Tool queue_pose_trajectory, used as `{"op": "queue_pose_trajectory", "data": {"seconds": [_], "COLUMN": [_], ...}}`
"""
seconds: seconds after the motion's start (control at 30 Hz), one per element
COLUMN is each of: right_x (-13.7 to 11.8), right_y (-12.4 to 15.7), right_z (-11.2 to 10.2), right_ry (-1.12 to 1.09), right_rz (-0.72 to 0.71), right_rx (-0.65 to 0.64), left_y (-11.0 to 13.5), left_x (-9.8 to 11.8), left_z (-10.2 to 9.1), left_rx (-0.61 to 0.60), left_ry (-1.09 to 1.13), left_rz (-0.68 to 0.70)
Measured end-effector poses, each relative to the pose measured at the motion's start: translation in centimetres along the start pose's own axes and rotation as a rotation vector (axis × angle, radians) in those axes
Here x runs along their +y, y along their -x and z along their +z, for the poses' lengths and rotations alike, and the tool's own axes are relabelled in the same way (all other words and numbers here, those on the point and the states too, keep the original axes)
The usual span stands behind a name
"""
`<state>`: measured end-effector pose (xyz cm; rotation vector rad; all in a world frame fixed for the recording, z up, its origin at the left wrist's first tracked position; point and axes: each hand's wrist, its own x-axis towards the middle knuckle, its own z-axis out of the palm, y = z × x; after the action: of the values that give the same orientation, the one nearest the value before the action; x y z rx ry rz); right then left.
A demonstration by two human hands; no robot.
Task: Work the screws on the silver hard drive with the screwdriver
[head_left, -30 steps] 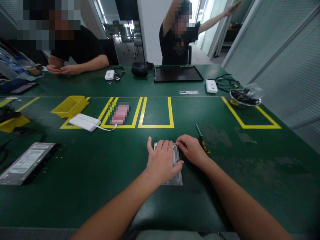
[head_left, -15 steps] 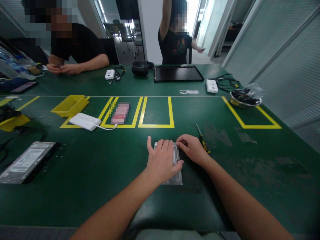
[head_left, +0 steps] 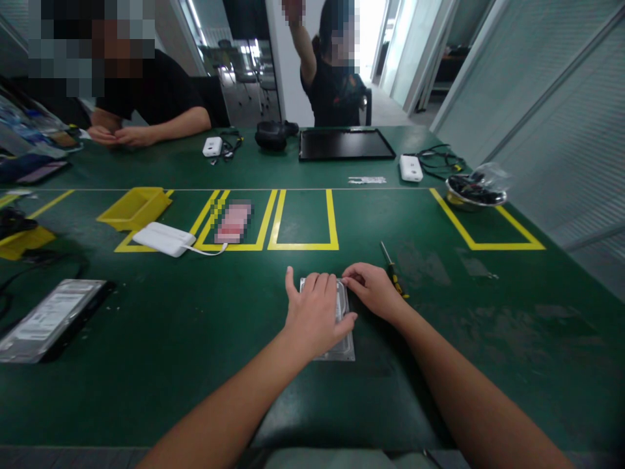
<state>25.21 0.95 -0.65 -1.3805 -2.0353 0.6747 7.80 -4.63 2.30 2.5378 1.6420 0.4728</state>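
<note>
Pressing my left hand (head_left: 315, 312) flat, fingers spread, on the hard drive (head_left: 342, 350) on the green table (head_left: 195, 339) before me, I bunch my right hand (head_left: 374, 290) fingertips at its far corner; what they pinch, I cannot tell. Firm, even downward pressure should stop it sliding. No writing is legible.

The drive (head_left: 343, 324) looks like bare shiny metal, the mat (head_left: 195, 326) matt green, the tray (head_left: 134, 206) yellow plastic.
</note>
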Motion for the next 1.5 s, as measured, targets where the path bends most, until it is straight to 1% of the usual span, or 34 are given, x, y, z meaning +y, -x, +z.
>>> {"op": "queue_pose_trajectory", "data": {"seconds": [0.17, 0.33, 0.47, 0.6, 0.67, 0.73, 0.9, 1.07, 1.17, 1.27, 1.33, 1.4, 1.47, 1.5], "right_x": [0.0, -0.3, -0.5, -0.6, -0.6, -0.5, -0.5, -0.8, -1.2, -1.9, -2.4, -2.8, -3.3, -3.7], "right_y": [0.3, 1.1, 2.2, 3.3, 3.7, 3.8, 3.8, 3.8, 3.8, 3.8, 3.7, 3.6, 3.5, 3.4], "right_z": [-0.4, -2.1, -3.9, -5.5, -6.1, -6.4, -6.3, -5.5, -5.4, -5.9, -6.5, -7.5, -8.5, -9.1], "right_ry": [0.042, 0.199, 0.411, 0.636, 0.716, 0.758, 0.769, 0.759, 0.756, 0.774, 0.784, 0.751, 0.662, 0.606], "right_rz": [-0.005, 0.044, 0.142, 0.290, 0.365, 0.428, 0.522, 0.555, 0.546, 0.537, 0.509, 0.415, 0.280, 0.226], "right_rx": [0.017, 0.066, 0.148, 0.213, 0.199, 0.154, 0.006, -0.077, -0.072, -0.003, 0.096, 0.256, 0.418, 0.475], "left_y": [0.0, 0.0, 0.0, 0.1, 0.1, 0.1, 0.1, -0.1, -0.3, -0.3, -0.3, -0.3, -0.3, -0.3], "left_x": [0.0, 0.0, -0.2, -0.7, -0.8, -1.0, -1.1, -1.4, -1.5, -1.5, -1.5, -1.4, -1.4, -1.4], "left_z": [0.1, 0.1, 0.2, 0.2, 0.1, 0.1, 0.2, 0.3, 0.4, 0.4, 0.3, 0.3, 0.3, 0.3], "left_rx": [-0.002, 0.004, 0.021, 0.031, 0.031, 0.034, 0.037, 0.015, 0.007, 0.010, 0.012, 0.012, 0.010, 0.009], "left_ry": [-0.021, -0.019, -0.009, 0.010, 0.012, 0.013, 0.035, 0.045, 0.043, 0.037, 0.036, 0.038, 0.041, 0.043], "left_rz": [-0.001, 0.003, 0.018, 0.056, 0.075, 0.090, 0.113, 0.152, 0.170, 0.179, 0.179, 0.175, 0.173, 0.172]}}
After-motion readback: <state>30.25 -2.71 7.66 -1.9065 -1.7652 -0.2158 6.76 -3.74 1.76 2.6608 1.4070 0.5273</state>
